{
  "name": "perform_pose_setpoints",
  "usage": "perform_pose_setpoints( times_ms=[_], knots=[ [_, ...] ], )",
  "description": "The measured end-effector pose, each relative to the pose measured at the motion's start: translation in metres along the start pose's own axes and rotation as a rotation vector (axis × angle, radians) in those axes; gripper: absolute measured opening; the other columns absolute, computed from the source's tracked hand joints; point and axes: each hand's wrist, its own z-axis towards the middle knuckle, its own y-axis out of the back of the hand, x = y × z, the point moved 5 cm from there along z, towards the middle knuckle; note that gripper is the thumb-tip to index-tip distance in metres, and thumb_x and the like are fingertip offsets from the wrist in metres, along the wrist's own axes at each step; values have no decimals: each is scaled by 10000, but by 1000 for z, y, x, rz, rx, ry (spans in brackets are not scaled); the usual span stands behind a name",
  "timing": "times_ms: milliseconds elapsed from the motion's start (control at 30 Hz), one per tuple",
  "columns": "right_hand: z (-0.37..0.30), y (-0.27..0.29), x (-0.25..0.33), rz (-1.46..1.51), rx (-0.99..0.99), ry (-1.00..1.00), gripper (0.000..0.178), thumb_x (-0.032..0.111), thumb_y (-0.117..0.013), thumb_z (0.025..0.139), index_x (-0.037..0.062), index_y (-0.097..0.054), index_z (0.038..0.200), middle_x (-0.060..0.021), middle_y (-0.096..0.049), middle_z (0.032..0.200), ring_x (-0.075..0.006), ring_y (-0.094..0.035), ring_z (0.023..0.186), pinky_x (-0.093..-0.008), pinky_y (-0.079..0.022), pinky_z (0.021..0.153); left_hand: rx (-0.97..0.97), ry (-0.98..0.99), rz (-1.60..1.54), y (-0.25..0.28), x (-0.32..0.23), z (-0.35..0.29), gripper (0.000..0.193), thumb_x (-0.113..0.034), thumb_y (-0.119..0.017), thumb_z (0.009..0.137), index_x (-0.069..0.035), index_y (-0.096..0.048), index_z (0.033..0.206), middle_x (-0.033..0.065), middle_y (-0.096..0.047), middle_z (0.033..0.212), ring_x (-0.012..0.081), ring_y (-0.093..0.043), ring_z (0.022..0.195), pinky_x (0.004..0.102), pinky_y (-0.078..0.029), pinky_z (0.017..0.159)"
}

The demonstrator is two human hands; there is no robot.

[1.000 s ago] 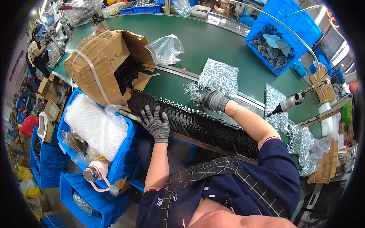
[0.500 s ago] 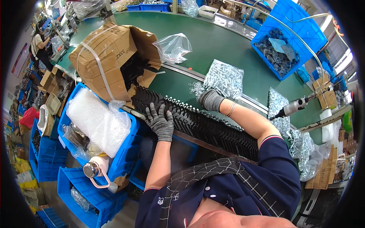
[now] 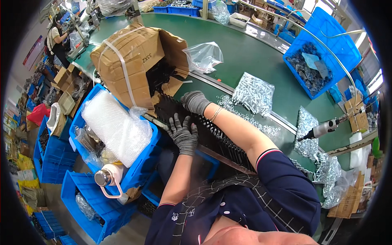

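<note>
A long row of thin black parts [image 3: 232, 150] lies along the near edge of the green table. My left hand [image 3: 183, 134], in a grey glove, rests with fingers spread on the near side of the row's left end. Across the row from it is my right hand [image 3: 196, 103], gloved too, its fingers bent and close together at the far edge of the black parts. Whatever those fingertips hold, if anything, is hidden. Small silver rings [image 3: 265, 127] lie scattered beyond my right forearm. Past them sits a clear bag of silver metal pieces [image 3: 254, 94].
An open carton [image 3: 122, 65] with black parts lies on its side at the left. A blue crate with bubble wrap [image 3: 118, 124] stands beside it. At the right hangs a power driver [image 3: 324, 129], below a tilted blue bin [image 3: 326, 49]. A person [image 3: 57, 41] works far left.
My right hand has moved left along the row, from beside the rings toward the carton. More scattered rings now show. My left hand stays spread on the parts, while the whole view has shifted slightly.
</note>
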Motion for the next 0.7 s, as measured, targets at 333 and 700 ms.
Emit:
perform_pose_setpoints(
  times_ms=[333,700],
  knots=[
    [4,0,11,-104,157,-24,215,257,-602,851,90,-693,951,-140,-697,973,-322,-682,890,-447,-535,717,-21,-3,1,0,2,1,356,-357,-595,832,-217,-665,1152,155,-420,1455,378,-319,1374,571,-133,1149],
    [-3,-14,10,-7,169,-311,312,260,-593,875,53,-625,1106,-155,-677,1072,-293,-659,1015,-436,-491,845,-13,-13,28,-4,1,1,348,-344,-611,828,-222,-646,1152,136,-430,1453,369,-312,1382,556,-137,1153]
  ],
)
